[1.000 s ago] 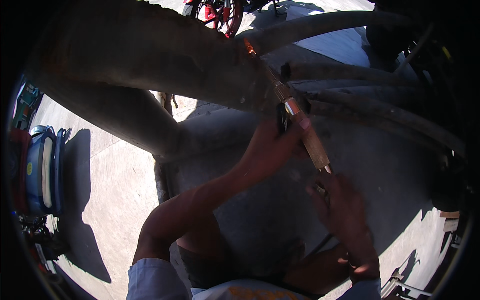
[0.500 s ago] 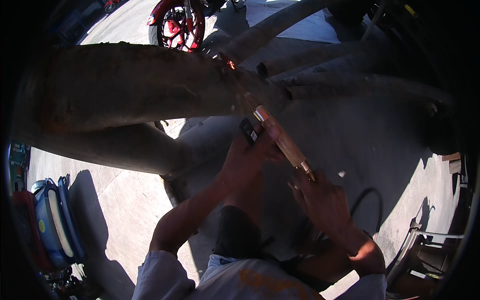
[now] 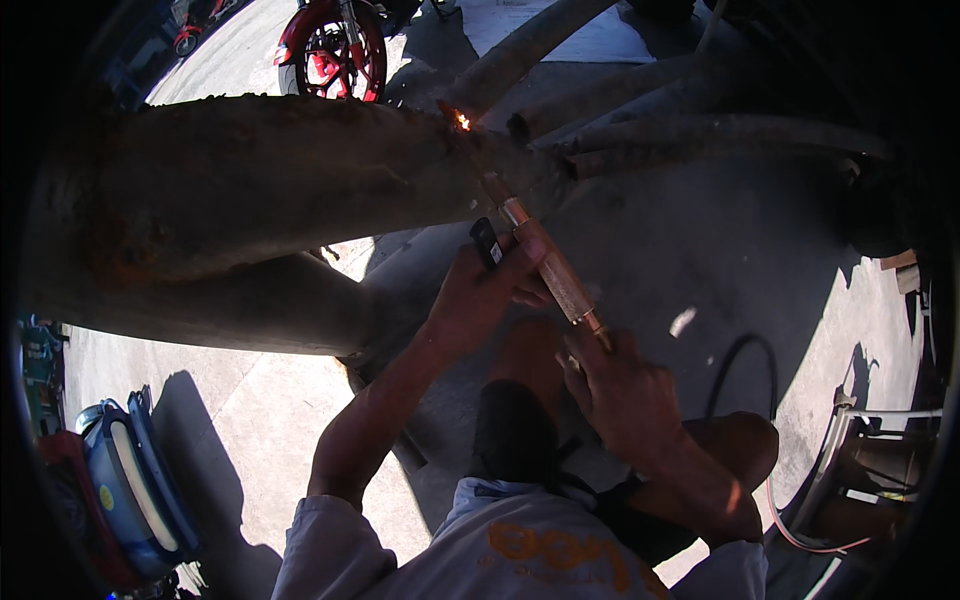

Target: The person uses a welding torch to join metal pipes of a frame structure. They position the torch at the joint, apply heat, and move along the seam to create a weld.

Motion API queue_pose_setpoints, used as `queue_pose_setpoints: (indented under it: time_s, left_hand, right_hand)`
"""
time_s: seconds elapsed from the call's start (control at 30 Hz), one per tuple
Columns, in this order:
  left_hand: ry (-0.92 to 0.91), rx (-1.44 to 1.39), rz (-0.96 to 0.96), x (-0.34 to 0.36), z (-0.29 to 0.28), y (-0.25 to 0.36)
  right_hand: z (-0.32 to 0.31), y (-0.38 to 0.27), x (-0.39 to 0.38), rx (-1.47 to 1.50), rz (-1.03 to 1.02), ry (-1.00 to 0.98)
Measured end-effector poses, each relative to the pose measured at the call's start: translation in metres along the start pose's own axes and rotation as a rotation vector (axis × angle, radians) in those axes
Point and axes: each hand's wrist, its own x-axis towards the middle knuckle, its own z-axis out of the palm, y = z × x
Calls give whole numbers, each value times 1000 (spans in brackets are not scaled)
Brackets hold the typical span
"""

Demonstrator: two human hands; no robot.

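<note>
A copper-coloured torch (image 3: 563,280) slants up and to the left across the middle of the view, held in both my hands. My left hand (image 3: 480,290) is closed round the side of its barrel, the thumb lying along it. A small black object (image 3: 486,243), its kind unclear, sticks up beside that hand's fingers. Behind the barrel, my right hand (image 3: 625,395) grips the torch's rear end. The front of the torch reaches a thick dark metal pipe (image 3: 260,185). An orange-white glow (image 3: 463,121) burns on the pipe's upper edge, near its right end.
Thinner pipes (image 3: 700,132) run off to the right from the thick one. Another large pipe (image 3: 230,305) lies beneath it. Behind stands a red motorcycle wheel (image 3: 335,55). A dark hose (image 3: 735,365) curves near my right knee. At left sits a blue rounded object (image 3: 130,480).
The glow at the pipe is brighter and larger. My view has shifted slightly, and my right knee now shows. Both hands keep their hold on the torch.
</note>
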Motion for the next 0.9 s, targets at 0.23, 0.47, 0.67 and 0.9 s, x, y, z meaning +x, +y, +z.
queue_pose_setpoints:
  time_s: [0.23, 0.47, 0.67, 0.9]
  left_hand:
    - [3, -3, 17, 4, 1, 0]
    - [30, -3, 8, 4, 0, -6]
    - [82, 16, -34, 1, 4, -3]
    - [88, 19, -24, -1, 8, -2]
  right_hand:
    - [6, 7, 5, -16, -36, 24]
    - [2, 10, 6, 28, -67, 7]
    - [-1, 10, 6, 35, -77, 8]
    - [-5, 12, 6, 41, -77, -10]
